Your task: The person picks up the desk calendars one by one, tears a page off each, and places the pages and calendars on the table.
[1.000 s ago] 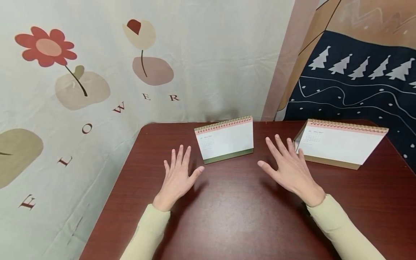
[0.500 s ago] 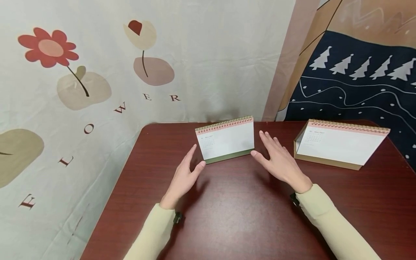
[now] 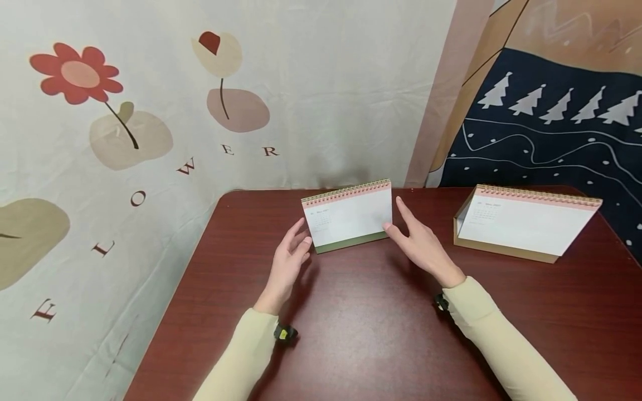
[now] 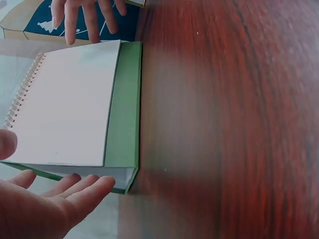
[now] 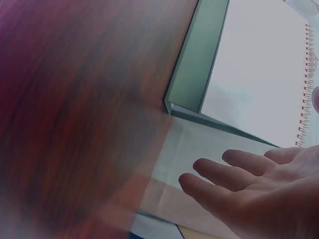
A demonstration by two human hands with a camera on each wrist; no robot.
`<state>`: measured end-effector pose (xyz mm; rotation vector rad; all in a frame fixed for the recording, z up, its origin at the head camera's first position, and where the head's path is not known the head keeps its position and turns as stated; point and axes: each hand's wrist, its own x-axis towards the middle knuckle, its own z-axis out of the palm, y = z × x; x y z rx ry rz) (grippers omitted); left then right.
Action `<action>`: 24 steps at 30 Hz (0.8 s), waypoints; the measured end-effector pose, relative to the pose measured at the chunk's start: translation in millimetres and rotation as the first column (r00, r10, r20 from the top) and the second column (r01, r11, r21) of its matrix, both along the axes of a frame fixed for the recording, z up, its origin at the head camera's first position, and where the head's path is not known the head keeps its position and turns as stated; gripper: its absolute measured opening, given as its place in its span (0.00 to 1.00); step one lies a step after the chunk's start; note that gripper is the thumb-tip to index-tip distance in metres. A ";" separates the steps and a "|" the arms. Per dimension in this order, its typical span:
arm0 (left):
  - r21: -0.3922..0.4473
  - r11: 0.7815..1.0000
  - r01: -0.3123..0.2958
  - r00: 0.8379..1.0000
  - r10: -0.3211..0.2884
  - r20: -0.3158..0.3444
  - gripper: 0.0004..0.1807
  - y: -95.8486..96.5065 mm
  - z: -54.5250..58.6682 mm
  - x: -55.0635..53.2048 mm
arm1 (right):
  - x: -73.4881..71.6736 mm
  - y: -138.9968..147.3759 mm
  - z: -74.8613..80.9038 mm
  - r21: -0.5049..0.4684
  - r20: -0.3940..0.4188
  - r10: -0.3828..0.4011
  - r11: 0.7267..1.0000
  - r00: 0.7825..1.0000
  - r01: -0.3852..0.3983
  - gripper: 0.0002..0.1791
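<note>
A spiral-bound desk calendar (image 3: 351, 214) with white pages, a pink top strip and a green base stands tent-like at the back of the table. My left hand (image 3: 285, 267) is at its left end, thumb and fingers spread apart. In the left wrist view the fingers (image 4: 84, 199) reach past the calendar's open side, the thumb near the spiral. On the other end, my right hand (image 3: 425, 245) has its thumb overlapping the lower right corner and its index finger extended behind the edge. The right wrist view shows the right fingers (image 5: 219, 174) straight, beside the calendar's end.
Farther right stands a second desk calendar (image 3: 526, 223) with a tan base. The dark red wooden table (image 3: 351, 334) meets a flower-printed cloth (image 3: 326, 83) at the back and left. A tree-printed cloth (image 3: 551, 128) hangs at the back right.
Both hands have moved inward to the ends of the green-based calendar, the right one travelling left away from the tan-based calendar. They have turned from palms down to facing each other. Both calendars stay put.
</note>
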<state>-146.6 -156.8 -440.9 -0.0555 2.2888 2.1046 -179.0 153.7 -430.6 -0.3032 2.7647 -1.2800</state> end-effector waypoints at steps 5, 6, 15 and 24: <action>0.075 0.997 -0.032 0.998 0.028 0.054 0.28 1.4 -3.6 -4.5 | -3.1 -4.8 -2.8 -0.079 0.016 -0.025 0.997 1.000 0.026 0.45; 0.086 0.995 -0.039 0.998 0.034 0.060 0.28 1.7 -4.1 -5.6 | -3.7 -5.3 -3.4 -0.098 0.016 -0.029 0.995 0.999 0.031 0.45; 0.085 0.992 -0.092 0.994 0.087 0.063 0.19 5.1 -5.6 -14.2 | -7.9 -9.2 -7.1 -0.195 -0.007 -0.066 0.979 0.998 0.063 0.39; 0.098 0.983 -0.158 0.986 0.151 0.073 0.15 9.8 -7.3 -22.3 | -11.5 -14.0 -10.5 -0.193 -0.007 -0.091 0.977 0.996 0.088 0.35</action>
